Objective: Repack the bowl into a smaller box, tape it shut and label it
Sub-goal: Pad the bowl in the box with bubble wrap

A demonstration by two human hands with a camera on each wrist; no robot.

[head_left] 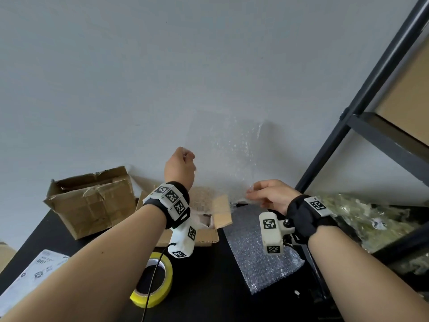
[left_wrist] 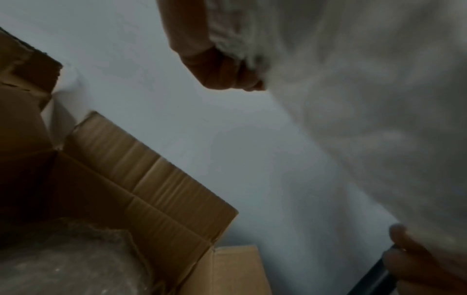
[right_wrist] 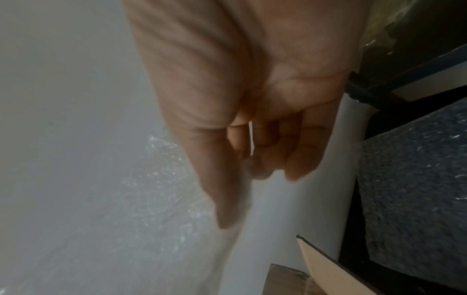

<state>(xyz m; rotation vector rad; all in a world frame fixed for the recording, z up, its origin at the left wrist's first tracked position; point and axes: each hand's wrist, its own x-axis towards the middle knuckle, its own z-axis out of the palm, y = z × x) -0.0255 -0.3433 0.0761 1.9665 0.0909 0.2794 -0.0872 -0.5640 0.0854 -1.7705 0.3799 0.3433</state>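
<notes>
A clear sheet of bubble wrap (head_left: 232,154) hangs in the air in front of the wall, above the small open cardboard box (head_left: 216,235). My left hand (head_left: 186,160) grips its upper left edge in a fist, and in the left wrist view its curled fingers (left_wrist: 222,69) hold the sheet (left_wrist: 353,103). My right hand (head_left: 251,192) pinches the sheet's lower edge, lower and to the right; the thumb (right_wrist: 225,199) lies against the wrap (right_wrist: 151,189). Inside the small box (left_wrist: 141,179) sits a bubble-wrapped lump (left_wrist: 65,259). The bowl itself is not plainly visible.
A larger battered box (head_left: 92,201) stands at the back left. A yellow tape roll (head_left: 153,280) and a printed label sheet (head_left: 34,273) lie near me on the black table. A second bubble wrap sheet (head_left: 260,254) lies right of centre. A dark shelf rack (head_left: 329,145) holding green packing material (head_left: 371,219) stands at the right.
</notes>
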